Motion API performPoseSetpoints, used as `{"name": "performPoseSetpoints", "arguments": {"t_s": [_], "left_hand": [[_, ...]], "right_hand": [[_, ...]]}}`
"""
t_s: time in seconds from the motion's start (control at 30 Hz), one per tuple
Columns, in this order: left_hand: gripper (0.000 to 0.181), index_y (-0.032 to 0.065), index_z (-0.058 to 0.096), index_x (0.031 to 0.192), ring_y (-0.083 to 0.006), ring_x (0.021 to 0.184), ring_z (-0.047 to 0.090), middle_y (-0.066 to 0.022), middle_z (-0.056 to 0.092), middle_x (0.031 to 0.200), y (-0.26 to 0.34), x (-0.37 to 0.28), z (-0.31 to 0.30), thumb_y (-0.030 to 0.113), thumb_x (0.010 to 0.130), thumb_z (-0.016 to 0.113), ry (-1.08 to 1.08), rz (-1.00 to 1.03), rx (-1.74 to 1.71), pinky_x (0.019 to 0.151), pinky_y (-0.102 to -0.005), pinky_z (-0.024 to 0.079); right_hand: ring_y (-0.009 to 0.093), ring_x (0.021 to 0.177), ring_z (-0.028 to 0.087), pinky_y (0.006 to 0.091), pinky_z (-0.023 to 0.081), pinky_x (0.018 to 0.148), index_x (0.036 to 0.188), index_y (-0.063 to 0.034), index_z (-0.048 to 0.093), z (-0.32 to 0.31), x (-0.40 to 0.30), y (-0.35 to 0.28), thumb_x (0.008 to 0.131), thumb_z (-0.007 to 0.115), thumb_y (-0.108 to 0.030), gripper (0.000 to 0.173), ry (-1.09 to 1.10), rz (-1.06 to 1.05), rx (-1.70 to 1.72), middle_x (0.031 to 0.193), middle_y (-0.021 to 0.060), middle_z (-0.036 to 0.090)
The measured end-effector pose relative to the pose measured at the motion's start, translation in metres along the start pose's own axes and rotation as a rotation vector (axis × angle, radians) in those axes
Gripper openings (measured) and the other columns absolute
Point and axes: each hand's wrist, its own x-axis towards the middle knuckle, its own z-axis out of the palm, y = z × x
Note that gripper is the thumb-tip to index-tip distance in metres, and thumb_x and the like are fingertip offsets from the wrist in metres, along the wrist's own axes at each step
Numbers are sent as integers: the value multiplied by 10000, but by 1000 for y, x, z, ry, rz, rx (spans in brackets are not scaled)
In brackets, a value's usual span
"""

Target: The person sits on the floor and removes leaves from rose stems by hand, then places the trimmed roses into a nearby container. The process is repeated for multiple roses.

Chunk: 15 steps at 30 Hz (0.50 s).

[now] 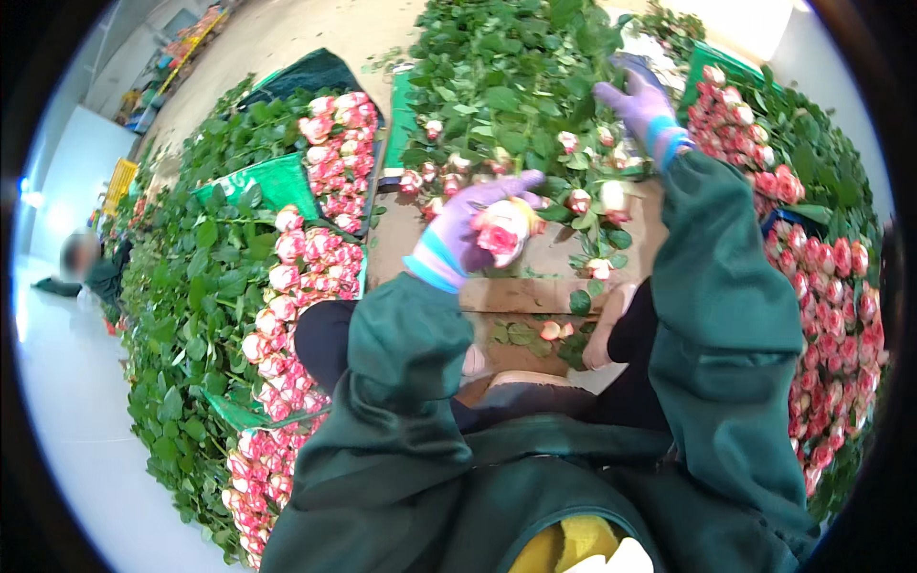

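My left hand, in a purple glove with a blue cuff, is at the middle, with a pink and white rose against its palm; its thumb and a finger stretch to the right. At the upper right my right hand, in a like glove, has its fingers spread beside the leafy rose stems. These stems lie in a large pile before me, blooms towards me. A white and pink rose lies below my right hand, at the near side of the pile.
Bunched pink roses with green wraps line the left side. More pink roses stand on the right. Loose petals and leaves lie between my feet. A co-worker is at the far left, near a yellow crate.
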Motion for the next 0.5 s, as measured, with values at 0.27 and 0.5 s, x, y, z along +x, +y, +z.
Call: {"name": "performPoseSetpoints", "arguments": {"t_s": [0.27,0.5], "left_hand": [[386,-19,426,1226,-165,669,585,-37,529,851,-11,-10,-2,177,896,455,96,56,265,542,-232,499],[377,15,459,1202,-210,800,603,-63,567,873,-45,-13,2,246,904,446,71,182,445,657,-323,525]], "right_hand": [[172,591,547,311,479,511,1080,25,510,47,-75,-66,812,579,-412,517,-791,395,502,750,88,547],[151,506,534,305,453,436,761,-32,598,94,-73,-49,756,680,-219,204,-674,629,689,674,66,583]]}}
